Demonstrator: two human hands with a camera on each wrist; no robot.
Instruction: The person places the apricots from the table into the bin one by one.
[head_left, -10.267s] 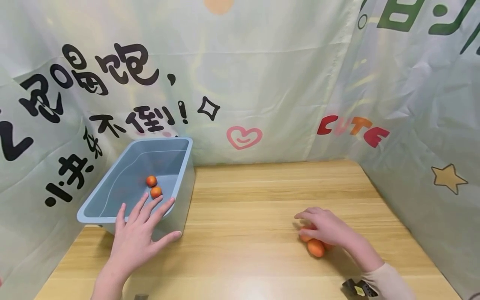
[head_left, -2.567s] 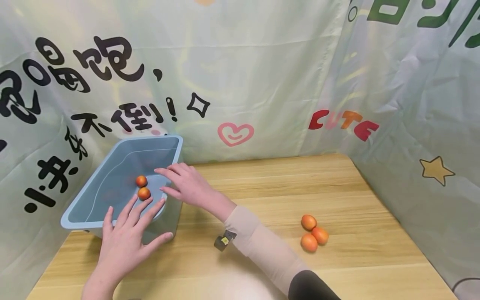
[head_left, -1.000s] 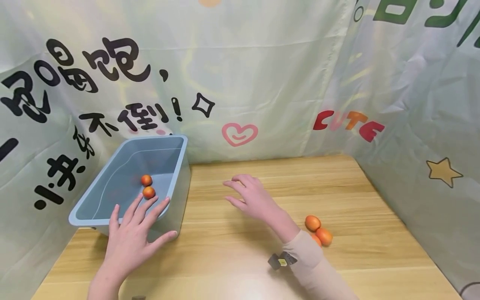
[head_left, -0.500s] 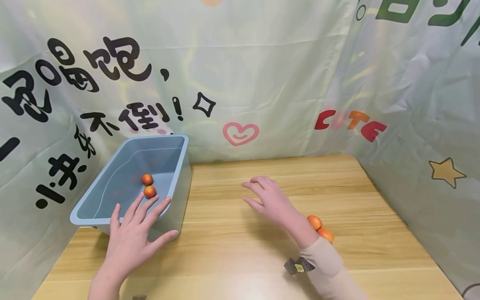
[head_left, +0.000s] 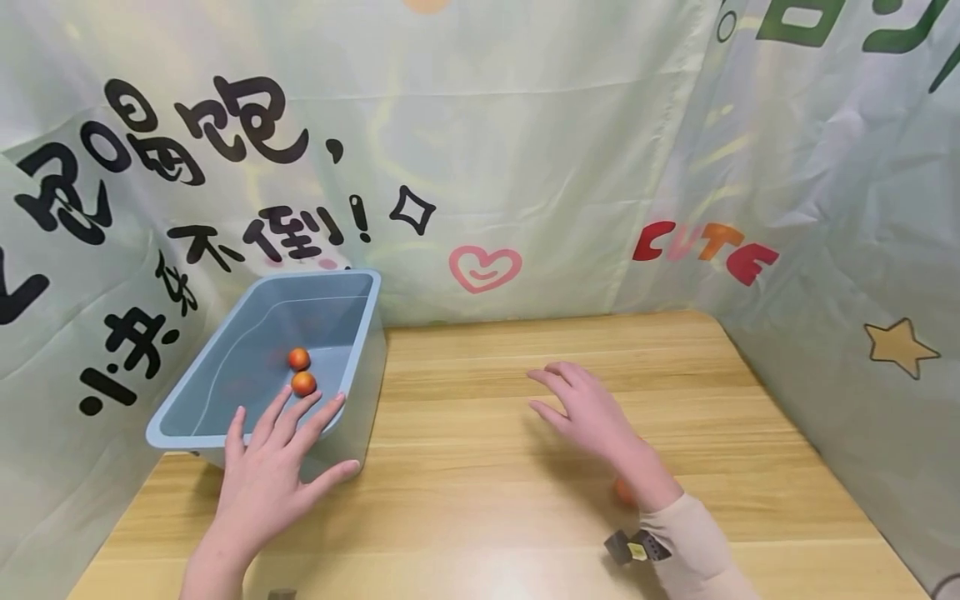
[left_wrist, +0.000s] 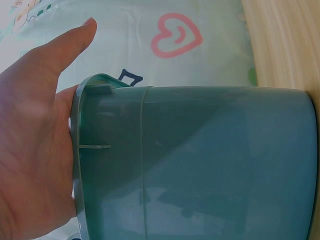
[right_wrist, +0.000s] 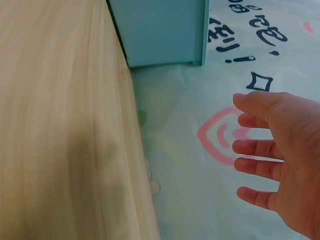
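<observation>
My left hand [head_left: 266,483], its fingers spread and straight, rests on the near rim of a blue plastic tub [head_left: 365,333]. In the left wrist view, that hand [left_wrist: 30,145] lies against the rim of the tub [left_wrist: 210,155]. Two small orange fruits, one [head_left: 298,359] just behind the other [head_left: 303,383], sit on the tub floor. My right hand [head_left: 588,417] hovers above the middle right of the table, fingers relaxed, holding nothing. Under its wrist, part of another orange fruit [head_left: 624,492] shows; my forearm hides most of that group.
The wooden table [head_left: 480,508] stretches between the tub and my right arm. A printed cloth [head_left: 570,167] hangs along the back and sides. A dark device [head_left: 636,547] is strapped at my right wrist.
My right hand, over the tub's right rim 2.6 seconds ago, has travelled right across the table, its forearm now covering the loose fruits. My left hand stays on the tub.
</observation>
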